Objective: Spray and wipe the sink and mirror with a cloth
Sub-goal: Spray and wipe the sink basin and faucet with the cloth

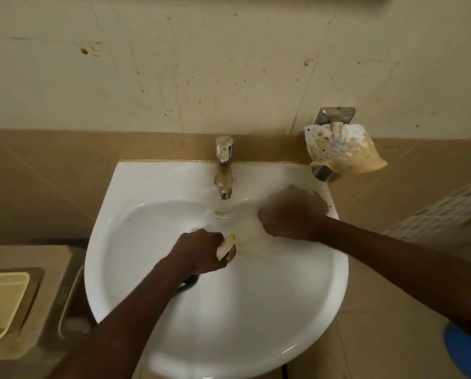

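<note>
The white sink (135,269) fills the middle of the view, with a chrome tap (224,165) at its back. My left hand (198,253) is closed over the drain around what looks like a spray bottle (226,247). Only its pale nozzle with a yellow tip shows, plus a dark loop under the fist. My right hand (289,220), blurred by motion, presses a dark cloth (308,194) onto the sink's back right rim. A brownish wet smear runs from the drain toward that hand. The mirror is not in view.
A metal wall holder (335,116) right of the tap carries a stained, crumpled paper (341,149). A beige cistern (45,283) with a yellow tray (1,302) stands at the left. A blue object (464,351) shows at the lower right. The tiled wall behind is spotted.
</note>
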### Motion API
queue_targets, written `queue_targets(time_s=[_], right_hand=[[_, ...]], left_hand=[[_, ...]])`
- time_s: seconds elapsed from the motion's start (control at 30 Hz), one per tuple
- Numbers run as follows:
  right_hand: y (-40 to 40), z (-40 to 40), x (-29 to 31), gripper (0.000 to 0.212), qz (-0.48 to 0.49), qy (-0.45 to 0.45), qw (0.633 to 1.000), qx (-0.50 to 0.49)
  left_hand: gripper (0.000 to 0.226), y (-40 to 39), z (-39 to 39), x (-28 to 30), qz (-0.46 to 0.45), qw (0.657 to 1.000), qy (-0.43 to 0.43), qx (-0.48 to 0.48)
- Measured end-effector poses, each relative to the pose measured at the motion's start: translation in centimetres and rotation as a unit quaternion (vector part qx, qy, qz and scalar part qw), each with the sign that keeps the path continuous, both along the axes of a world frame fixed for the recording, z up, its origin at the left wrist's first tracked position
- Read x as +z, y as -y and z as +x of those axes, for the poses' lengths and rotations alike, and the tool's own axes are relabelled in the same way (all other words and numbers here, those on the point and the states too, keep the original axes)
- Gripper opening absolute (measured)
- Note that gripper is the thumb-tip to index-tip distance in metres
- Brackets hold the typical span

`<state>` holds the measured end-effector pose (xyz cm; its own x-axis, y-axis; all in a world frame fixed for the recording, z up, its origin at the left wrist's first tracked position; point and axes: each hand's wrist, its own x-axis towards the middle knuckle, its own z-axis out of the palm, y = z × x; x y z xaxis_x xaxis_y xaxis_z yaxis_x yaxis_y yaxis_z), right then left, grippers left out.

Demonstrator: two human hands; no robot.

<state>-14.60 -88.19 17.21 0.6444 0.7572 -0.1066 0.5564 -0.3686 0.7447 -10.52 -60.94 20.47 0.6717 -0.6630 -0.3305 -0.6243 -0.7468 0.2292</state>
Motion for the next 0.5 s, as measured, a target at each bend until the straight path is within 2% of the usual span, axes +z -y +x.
queue_targets(time_s=[0.1,0.17,0.3,0.43,0.5], right_hand=[[-0.3,0.3,0.1,0.027,0.011,0.010,1.000,-0.005],[-2.8,2.2,0.3,0.030,0.017,0.036,0.999,0.030],[-8.4,4.5,-2.5,0.018,0.037,0.023,0.996,0.072],[-5.3,2.1,-1.9,0.014,0.052,-0.005,0.998,0.029],[-2.7,-0.1,-1.1,0.014,0.117,0.001,0.993,-0.023]], left_hand=[[0.039,-1.1,0.4,0.2,0.014,1.000,-0.009,-0.006],[0.044,-1.7,0.9,0.3,0.018,1.000,-0.002,-0.004],[0.036,-3.2,1.8,0.6,0.044,0.998,0.033,0.004],[0.042,-3.8,2.2,1.1,0.064,0.997,0.041,-0.015],[0.043,-3.7,1.9,1.1,0.065,0.996,0.051,-0.038]])
